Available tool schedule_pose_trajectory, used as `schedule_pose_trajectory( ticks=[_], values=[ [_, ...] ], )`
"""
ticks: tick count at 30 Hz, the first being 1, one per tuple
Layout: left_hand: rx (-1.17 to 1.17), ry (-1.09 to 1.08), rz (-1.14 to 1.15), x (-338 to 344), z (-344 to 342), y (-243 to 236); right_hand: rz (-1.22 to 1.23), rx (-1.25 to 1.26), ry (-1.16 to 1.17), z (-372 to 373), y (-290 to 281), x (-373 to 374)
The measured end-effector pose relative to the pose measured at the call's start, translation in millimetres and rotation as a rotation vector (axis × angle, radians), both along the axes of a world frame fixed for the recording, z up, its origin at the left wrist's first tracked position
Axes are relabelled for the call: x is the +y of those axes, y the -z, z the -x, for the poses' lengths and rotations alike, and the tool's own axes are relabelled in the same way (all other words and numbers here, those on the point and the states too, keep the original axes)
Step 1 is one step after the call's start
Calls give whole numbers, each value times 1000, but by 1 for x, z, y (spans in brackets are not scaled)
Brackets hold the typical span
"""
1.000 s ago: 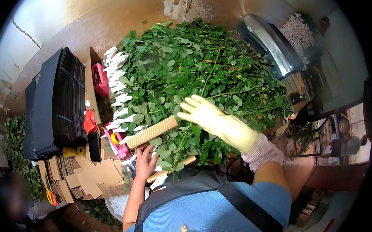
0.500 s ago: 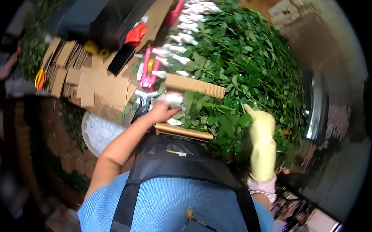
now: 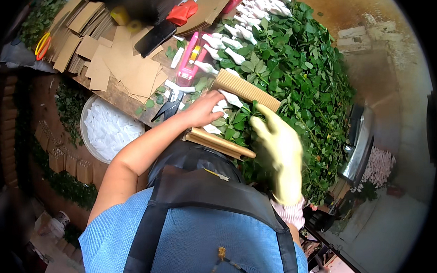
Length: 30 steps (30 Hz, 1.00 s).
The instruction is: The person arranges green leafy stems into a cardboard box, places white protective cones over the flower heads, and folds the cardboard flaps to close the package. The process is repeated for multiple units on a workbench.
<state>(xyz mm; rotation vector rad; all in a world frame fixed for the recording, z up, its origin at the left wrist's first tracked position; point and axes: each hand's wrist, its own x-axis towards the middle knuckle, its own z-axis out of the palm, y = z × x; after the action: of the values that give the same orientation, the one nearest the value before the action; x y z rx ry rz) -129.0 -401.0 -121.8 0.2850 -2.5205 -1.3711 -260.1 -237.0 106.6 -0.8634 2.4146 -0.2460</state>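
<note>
My bare left hand (image 3: pixel 205 109) curls over white-sleeved flower heads (image 3: pixel 232 99), with a white head between its thumb and fingers. These heads and their leafy stems lie between two raised brown cardboard sides, a corrugated flap (image 3: pixel 245 90) on the far side and a folded cardboard edge (image 3: pixel 219 143) close to my apron. My right hand (image 3: pixel 277 146) wears a pale yellow glove, slightly blurred. Its thumb and fingers are apart beside the green stems, at the right end of the cardboard, and nothing shows in its grasp.
A large heap of leafy stems (image 3: pixel 309 93) with white-sleeved heads fills the right side. On the table lie black-handled scissors (image 3: pixel 171 107), a pink tape dispenser (image 3: pixel 188 64), a black phone (image 3: pixel 155 37) and cardboard sheets (image 3: pixel 127 67). A white tub (image 3: pixel 89 132) holds white sleeves.
My gloved right hand has moved left, toward the cardboard, and its fingers point at the stems there. My left hand has shifted slightly right and farther from my body. The whole view has turned somewhat.
</note>
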Motion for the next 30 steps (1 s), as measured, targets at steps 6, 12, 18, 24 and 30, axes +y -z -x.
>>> schedule_pose_trajectory(
  ticks=[6, 12, 18, 24, 30],
  values=[
    [35, -30, -43, 4, 4, 3, -340, 155, -276, 28, 124, -37],
    [-181, -366, -232, 10, 19, -18, -233, 199, -241, 21, 136, -28],
    [52, -359, -70, 4, 7, -2, -398, 193, -273, 26, 151, -35],
    [276, -582, -485, 11, -22, 19, -381, 193, -244, 28, 157, -34],
    [7, -638, -441, -18, -34, 24, -389, 183, -310, 24, 154, -44]
  ],
)
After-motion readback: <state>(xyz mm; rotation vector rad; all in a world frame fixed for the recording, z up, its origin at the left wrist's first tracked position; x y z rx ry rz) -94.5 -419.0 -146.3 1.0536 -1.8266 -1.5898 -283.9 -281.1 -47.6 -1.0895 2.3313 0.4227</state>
